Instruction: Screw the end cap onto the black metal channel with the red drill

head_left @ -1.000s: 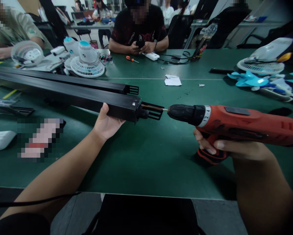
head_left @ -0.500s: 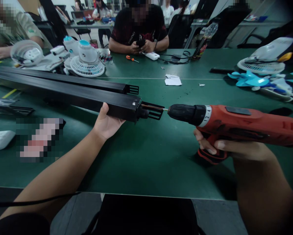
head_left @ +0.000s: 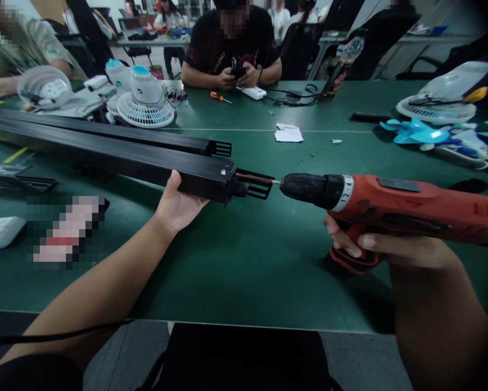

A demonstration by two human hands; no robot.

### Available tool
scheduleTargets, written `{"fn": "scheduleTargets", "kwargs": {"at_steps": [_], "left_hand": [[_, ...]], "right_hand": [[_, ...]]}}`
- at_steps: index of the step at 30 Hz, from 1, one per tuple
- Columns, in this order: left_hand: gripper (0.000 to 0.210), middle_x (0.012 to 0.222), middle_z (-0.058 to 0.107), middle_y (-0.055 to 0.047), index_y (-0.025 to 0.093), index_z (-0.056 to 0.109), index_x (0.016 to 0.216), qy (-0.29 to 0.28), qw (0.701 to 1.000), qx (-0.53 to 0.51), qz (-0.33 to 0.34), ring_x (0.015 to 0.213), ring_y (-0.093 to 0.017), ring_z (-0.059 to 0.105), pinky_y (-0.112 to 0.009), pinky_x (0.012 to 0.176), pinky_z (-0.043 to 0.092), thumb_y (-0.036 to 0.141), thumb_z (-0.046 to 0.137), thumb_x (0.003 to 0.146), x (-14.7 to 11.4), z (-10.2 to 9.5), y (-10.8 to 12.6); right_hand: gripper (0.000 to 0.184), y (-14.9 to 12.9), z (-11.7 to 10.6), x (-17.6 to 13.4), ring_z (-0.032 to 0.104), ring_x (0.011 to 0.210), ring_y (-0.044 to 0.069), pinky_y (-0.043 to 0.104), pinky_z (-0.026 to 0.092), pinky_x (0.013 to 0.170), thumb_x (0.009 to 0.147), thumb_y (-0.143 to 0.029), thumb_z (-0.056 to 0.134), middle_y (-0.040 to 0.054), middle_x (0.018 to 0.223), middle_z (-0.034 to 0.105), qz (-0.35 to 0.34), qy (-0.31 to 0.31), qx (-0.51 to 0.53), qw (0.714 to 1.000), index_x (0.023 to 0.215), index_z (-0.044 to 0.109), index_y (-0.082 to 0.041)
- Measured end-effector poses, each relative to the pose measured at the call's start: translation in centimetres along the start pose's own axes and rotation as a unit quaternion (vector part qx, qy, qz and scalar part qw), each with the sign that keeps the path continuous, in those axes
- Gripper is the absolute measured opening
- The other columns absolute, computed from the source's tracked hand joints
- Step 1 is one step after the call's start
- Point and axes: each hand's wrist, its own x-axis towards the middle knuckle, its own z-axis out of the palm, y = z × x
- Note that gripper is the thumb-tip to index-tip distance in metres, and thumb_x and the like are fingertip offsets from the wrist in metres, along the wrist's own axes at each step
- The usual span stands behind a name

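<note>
My left hand (head_left: 181, 206) grips a long black rectangular housing (head_left: 154, 163) near its right end, thumb on the front side and the other fingers underneath. From that end sticks out a slotted black bracket (head_left: 260, 189), with a small knob (head_left: 239, 189) beside it. In my right hand (head_left: 350, 239) is a red and black cordless drill (head_left: 390, 203), pointing left. Its long thin bit (head_left: 254, 178) runs along the bracket toward the housing's end face; where the tip sits I cannot tell. Behind lies a second black housing (head_left: 179, 142) with a similar bracket.
White fans (head_left: 146, 103) stand at the back left. An orange screwdriver (head_left: 219, 98) and white paper (head_left: 288, 133) lie farther off. Blue fan blades (head_left: 417, 133) are at right, a blurred-out flat object (head_left: 70, 231) at left. Across the green table (head_left: 244, 277) a person (head_left: 231, 49) holds a phone.
</note>
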Motion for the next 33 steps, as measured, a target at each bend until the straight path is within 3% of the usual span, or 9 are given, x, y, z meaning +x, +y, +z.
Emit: {"fn": "scheduleTargets", "kwargs": {"at_steps": [7, 12, 22, 28, 33], "left_hand": [[0.087, 0.183, 0.083, -0.014, 0.025, 0.083, 0.171, 0.005, 1.000, -0.001, 0.009, 0.191, -0.046, 0.060, -0.045, 0.132, 0.075, 0.084, 0.096, 0.109, -0.13, 0.32, 0.13], [0.096, 0.183, 0.082, -0.015, 0.026, 0.077, 0.180, -0.001, 1.000, -0.001, 0.004, 0.192, -0.047, 0.058, -0.048, 0.133, 0.075, 0.084, 0.097, 0.107, -0.10, 0.39, 0.12], [0.093, 0.186, 0.080, -0.017, 0.024, 0.081, 0.172, 0.026, 0.999, 0.015, 0.011, 0.192, -0.050, 0.057, -0.051, 0.134, 0.074, 0.087, 0.097, 0.105, -0.13, 0.73, -0.07], [0.093, 0.184, 0.082, -0.015, 0.026, 0.080, 0.173, 0.020, 1.000, 0.013, 0.006, 0.193, -0.050, 0.056, -0.051, 0.135, 0.074, 0.088, 0.096, 0.105, -0.09, 0.31, -0.11], [0.097, 0.185, 0.081, -0.015, 0.025, 0.079, 0.176, 0.009, 1.000, 0.006, 0.005, 0.193, -0.048, 0.056, -0.047, 0.134, 0.074, 0.088, 0.098, 0.105, -0.10, 0.36, 0.02]], "right_hand": [[0.028, -0.08, 0.32, -0.02, 0.070, 0.053, 0.015, 0.028, 0.064, 0.046, 0.109, -0.046, 0.105, 0.0099, 0.101, 0.089, 0.005, 0.022, 0.006, 1.000, 0.126, 0.100, -0.025], [0.029, -0.02, 0.24, 0.06, 0.068, 0.051, 0.015, 0.027, 0.061, 0.045, 0.108, -0.050, 0.105, 0.0072, 0.092, 0.087, 0.007, 0.018, -0.008, 1.000, 0.125, 0.101, -0.027], [0.029, 0.11, 0.07, -0.14, 0.069, 0.051, 0.017, 0.028, 0.058, 0.042, 0.110, -0.050, 0.104, 0.0097, 0.092, 0.088, 0.005, 0.015, -0.009, 1.000, 0.128, 0.101, -0.027], [0.032, 0.47, -0.15, -0.50, 0.068, 0.051, 0.016, 0.031, 0.065, 0.047, 0.110, -0.054, 0.104, 0.0082, 0.092, 0.087, 0.022, 0.021, -0.010, 0.999, 0.129, 0.100, -0.029], [0.032, 0.50, 0.06, -0.46, 0.070, 0.054, 0.015, 0.029, 0.068, 0.049, 0.109, -0.049, 0.105, 0.0106, 0.106, 0.090, 0.006, 0.029, 0.009, 1.000, 0.132, 0.100, -0.027]]}}
